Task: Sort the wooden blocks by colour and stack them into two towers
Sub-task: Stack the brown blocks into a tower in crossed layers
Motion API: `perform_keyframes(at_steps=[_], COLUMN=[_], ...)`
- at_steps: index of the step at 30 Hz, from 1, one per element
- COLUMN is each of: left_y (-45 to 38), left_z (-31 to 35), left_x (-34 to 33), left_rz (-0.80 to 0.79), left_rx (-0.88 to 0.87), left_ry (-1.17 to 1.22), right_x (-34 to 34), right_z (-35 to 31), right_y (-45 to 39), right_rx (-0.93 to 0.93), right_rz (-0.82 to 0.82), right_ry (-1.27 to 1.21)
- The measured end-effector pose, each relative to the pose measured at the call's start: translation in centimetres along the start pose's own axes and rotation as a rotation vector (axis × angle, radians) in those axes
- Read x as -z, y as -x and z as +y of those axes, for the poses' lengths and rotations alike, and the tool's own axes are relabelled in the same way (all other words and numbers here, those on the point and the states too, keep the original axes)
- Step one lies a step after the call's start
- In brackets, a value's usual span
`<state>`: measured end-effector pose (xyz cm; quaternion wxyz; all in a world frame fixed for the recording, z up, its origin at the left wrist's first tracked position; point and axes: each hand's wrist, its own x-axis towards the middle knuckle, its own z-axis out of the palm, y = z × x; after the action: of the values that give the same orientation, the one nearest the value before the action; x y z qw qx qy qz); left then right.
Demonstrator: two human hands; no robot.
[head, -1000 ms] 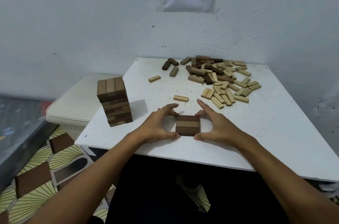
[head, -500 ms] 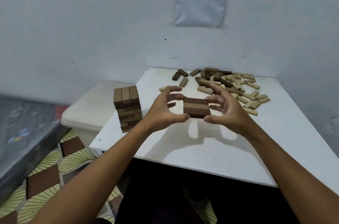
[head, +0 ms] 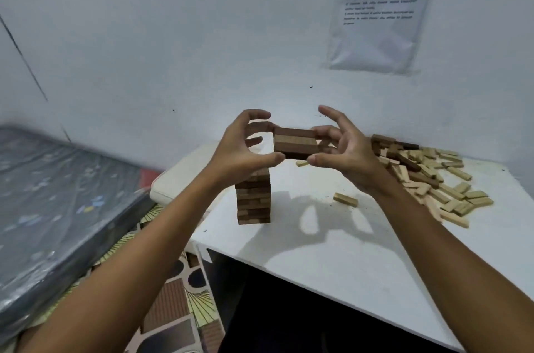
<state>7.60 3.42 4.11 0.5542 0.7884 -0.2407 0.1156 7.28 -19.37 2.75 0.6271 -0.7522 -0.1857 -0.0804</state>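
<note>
dark brown wooden block layer (head: 294, 143) | left hand (head: 239, 147) + right hand (head: 344, 150) grip holding ends | light, rigid, loose pieces; squeeze ends inward

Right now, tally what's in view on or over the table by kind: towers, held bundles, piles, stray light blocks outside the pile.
Brown tower: 1
Brown-block bundle, gripped between left hand and right hand: 1
Mixed loose pile: 1
Stray light blocks: 2, nearer one, farther one
Total: 5
</note>
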Motion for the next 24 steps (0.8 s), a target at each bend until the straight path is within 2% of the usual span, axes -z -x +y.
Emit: perform_keyframes(at_steps=[13,24], left_y=[0.7,0.7], left_z=[-5.4,-6.8], left_x=[5.7,5.7], left_rz=[0.021,-0.027], left_rx=[0.233,0.284], left_ry=[-0.042,-0.056], right_x=[-5.9,-6.3], right_z=[2.9,4.2], right_y=[-5.2,-5.7], right_rx=[-0.088,-0.117], right_rz=[-0.196,-0.224], right_ry=[0.112,0.134])
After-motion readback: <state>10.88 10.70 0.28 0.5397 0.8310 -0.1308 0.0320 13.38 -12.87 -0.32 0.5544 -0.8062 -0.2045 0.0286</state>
